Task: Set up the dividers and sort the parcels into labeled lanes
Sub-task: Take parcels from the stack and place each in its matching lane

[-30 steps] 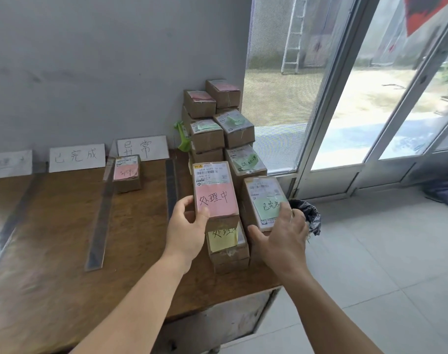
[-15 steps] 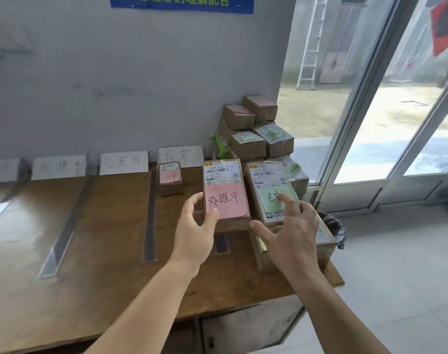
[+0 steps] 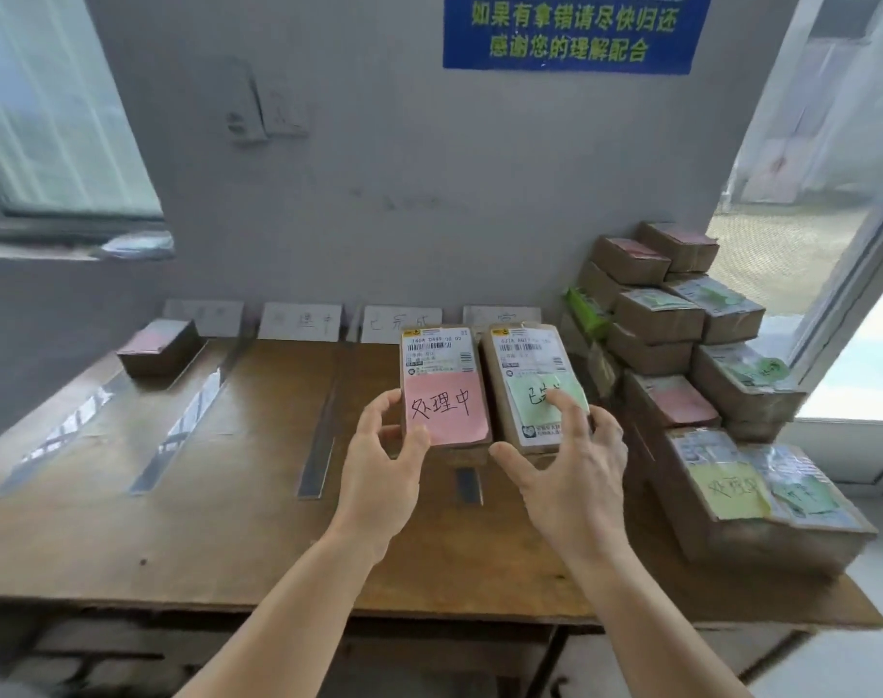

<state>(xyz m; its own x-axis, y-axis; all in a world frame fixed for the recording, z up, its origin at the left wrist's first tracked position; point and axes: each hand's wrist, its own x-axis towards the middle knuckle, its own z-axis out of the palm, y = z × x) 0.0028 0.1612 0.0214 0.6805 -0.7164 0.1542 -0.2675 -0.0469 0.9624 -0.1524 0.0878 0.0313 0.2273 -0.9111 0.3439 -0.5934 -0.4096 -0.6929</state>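
Observation:
My left hand (image 3: 386, 463) grips a brown parcel with a pink note (image 3: 444, 390), held above the wooden table (image 3: 218, 536). Beside it, my right hand (image 3: 570, 463) grips a parcel with a green note (image 3: 532, 380). Both parcels are tilted up toward me. Clear strip dividers (image 3: 182, 433) lie on the table and mark lanes. White paper labels (image 3: 301, 322) lean on the wall behind the lanes. One parcel with a pink top (image 3: 157, 345) sits in the far-left lane. A parcel in the rightmost lane is hidden behind the held ones.
A stack of several taped parcels (image 3: 681, 324) fills the table's right end, with two flat ones (image 3: 761, 496) at the front right corner. A glass door (image 3: 832, 193) stands to the right, a window (image 3: 52, 118) to the left, a blue sign (image 3: 570, 30) on the wall.
Both hands have lifted their parcels off the pile and carried them left over the lanes. My view has swung left and up, so more lanes and the wall sign show.

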